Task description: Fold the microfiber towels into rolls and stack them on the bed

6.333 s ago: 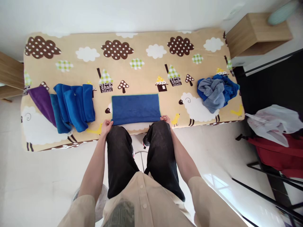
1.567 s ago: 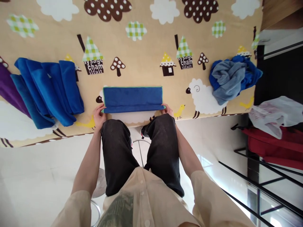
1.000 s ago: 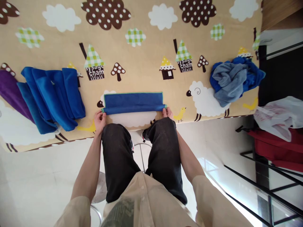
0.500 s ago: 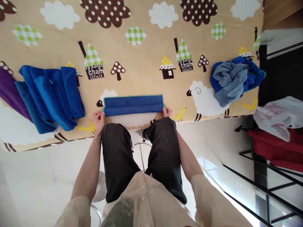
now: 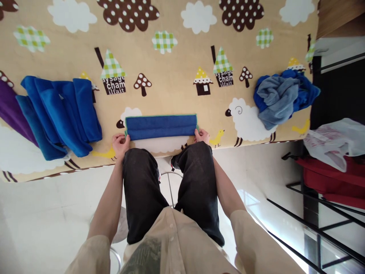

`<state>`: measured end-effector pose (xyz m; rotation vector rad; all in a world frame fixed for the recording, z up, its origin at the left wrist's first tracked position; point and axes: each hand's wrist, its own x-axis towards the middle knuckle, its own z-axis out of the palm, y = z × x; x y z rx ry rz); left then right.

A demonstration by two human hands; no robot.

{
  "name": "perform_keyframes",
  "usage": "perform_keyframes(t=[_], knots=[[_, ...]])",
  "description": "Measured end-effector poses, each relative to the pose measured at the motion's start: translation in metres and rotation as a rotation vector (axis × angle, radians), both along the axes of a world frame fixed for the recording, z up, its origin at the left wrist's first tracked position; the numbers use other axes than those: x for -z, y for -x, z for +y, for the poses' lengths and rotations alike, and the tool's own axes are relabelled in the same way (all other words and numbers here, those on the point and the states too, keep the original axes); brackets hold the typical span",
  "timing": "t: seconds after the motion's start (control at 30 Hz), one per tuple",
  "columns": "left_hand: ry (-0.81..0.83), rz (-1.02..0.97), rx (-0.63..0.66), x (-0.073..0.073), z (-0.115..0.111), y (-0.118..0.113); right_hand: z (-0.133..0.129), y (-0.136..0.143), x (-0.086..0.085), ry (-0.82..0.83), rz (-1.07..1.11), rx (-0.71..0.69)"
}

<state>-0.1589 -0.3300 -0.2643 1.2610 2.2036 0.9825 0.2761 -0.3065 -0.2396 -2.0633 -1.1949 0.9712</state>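
A blue towel (image 5: 161, 127) with green edging lies folded into a long strip near the front edge of the patterned bedding. My left hand (image 5: 121, 144) pinches its near left corner between thumb and fingers. At the near right corner, my right hand (image 5: 202, 136) grips the cloth in the same way. Several folded blue towels (image 5: 61, 114) lie side by side to the left, with a purple towel (image 5: 17, 110) beyond them. On the right rests a crumpled heap of blue cloth (image 5: 306, 91) with a grey-blue cloth (image 5: 278, 97) on top.
Beige printed bedding (image 5: 171, 83) spreads under the cloths, its front edge close to my knees. At the right, a white plastic bag (image 5: 336, 140) sits over a red bag (image 5: 327, 179), by a black metal frame (image 5: 319, 236). A round stool (image 5: 121, 228) shows beneath me.
My left hand has shifted slightly right along the towel's near left corner. The towel and my right hand stay nearly where they were; the view has moved a little.
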Motion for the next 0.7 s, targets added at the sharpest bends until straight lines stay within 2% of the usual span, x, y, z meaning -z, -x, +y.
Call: perform_keyframes(t=[0.1,0.3,0.47,0.7], knots=[[-0.015,0.030,0.000,0.001,0.000,0.000,0.000,0.002,0.001,0.018,-0.009,0.114],[-0.053,0.000,0.016,-0.002,-0.002,0.000,-0.003,0.001,0.008,-0.018,-0.030,0.136],[-0.043,-0.030,0.138,-0.008,-0.003,0.001,-0.007,-0.005,0.014,-0.139,-0.088,0.054],[-0.019,-0.032,0.254,-0.011,-0.001,0.003,-0.007,-0.006,0.008,-0.146,-0.126,-0.099]])
